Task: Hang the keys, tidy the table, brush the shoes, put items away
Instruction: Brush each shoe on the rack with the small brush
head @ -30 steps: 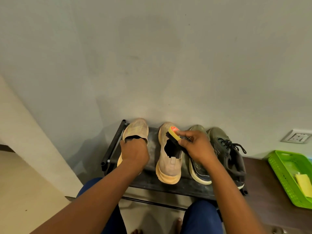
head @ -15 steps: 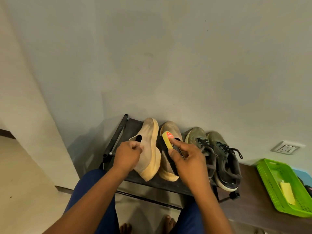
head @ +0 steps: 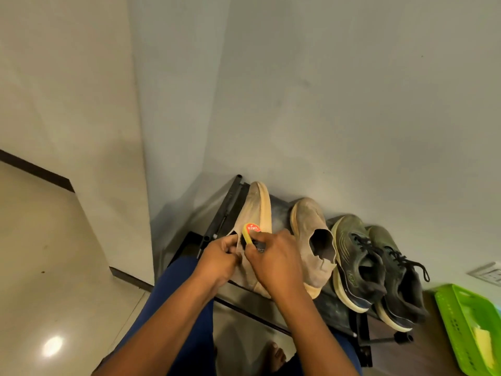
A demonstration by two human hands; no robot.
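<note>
Nearest the camera, two bare forearms reach forward over blue-clad knees to a low black rack (head: 336, 313) against the wall. The left hand (head: 219, 257) is curled, its fingers pinching the collar of a tan shoe (head: 257, 210) that is tipped on its side at the rack's left end, sole edge turned toward the right. The right hand (head: 276, 260) is closed around a yellow brush (head: 250, 232) with a red label, holding it against that shoe's upper just beside the left hand; only the brush's front end shows past the fingers. To the right, the second tan shoe (head: 311, 240) stands upright on the rack, toe to the wall. Beyond it a pair of dark green laced shoes (head: 379, 264) sits side by side toward the rack's right end. Further right, a green basket (head: 461, 316) rests on a dark surface, with a wall socket (head: 488, 272) above it.
</note>
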